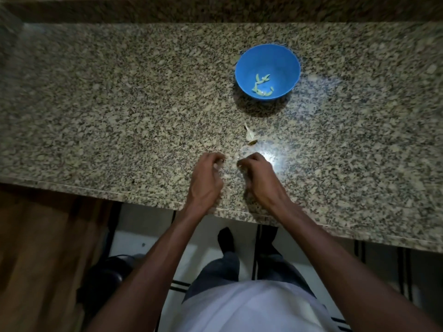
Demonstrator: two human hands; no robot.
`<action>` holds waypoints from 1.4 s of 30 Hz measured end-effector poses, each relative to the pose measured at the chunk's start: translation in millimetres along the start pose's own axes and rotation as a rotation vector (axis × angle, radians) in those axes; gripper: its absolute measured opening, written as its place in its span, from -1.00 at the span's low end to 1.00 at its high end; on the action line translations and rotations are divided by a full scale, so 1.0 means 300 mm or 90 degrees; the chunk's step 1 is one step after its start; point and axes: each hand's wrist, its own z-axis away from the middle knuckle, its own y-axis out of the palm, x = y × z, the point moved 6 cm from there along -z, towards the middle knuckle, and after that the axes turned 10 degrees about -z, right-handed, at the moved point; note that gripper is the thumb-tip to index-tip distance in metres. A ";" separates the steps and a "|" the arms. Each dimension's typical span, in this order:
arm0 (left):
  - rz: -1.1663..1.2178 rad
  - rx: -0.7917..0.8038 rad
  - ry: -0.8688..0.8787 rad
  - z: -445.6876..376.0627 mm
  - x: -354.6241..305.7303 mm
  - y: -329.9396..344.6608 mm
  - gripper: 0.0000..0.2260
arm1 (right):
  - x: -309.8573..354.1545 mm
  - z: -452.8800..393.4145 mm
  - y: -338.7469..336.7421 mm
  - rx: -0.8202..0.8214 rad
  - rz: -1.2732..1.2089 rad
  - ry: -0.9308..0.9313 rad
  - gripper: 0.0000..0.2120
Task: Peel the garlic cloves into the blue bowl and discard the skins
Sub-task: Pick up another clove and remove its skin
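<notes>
The peeled garlic cloves (pixel 262 85) lie at the bottom of the blue bowl (pixel 285 61), roughly 8 pale pieces in a loose cluster; the bowl stands on the far right part of the granite counter (pixel 119 104), well apart from the hands. Between bowl and hands lies a scrap of garlic skin (pixel 249 136), dry and curled.

The left hand (pixel 207 179) and right hand (pixel 257 178) hover close together near the counter's front edge, both with fingers curled inward. The left fingertips seem to pinch something pale, the right something tiny, probably a clove and its skin, but the blur leaves me unable to tell for sure.

A clove should be light, firm and slightly slick once bare, best pinched at its ends; the skin is papery, brittle and will drift at a breath, so it wants gathering gently.

The counter is speckled, polished stone with a bright glare patch just beside the right hand. The room is dim; below the edge show tiled floor, the person's legs and a dark round object at the left.
</notes>
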 end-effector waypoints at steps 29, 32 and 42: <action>-0.063 0.115 0.203 0.023 -0.043 0.034 -0.77 | 0.035 0.099 0.093 -0.138 0.017 0.102 -0.90; -0.068 0.070 0.215 0.019 -0.044 0.012 -0.83 | 0.022 0.071 0.072 -0.141 -0.051 0.112 -0.80; -0.036 0.087 0.208 0.058 0.015 0.023 -0.66 | 0.009 0.160 0.025 -0.109 0.043 0.139 -0.85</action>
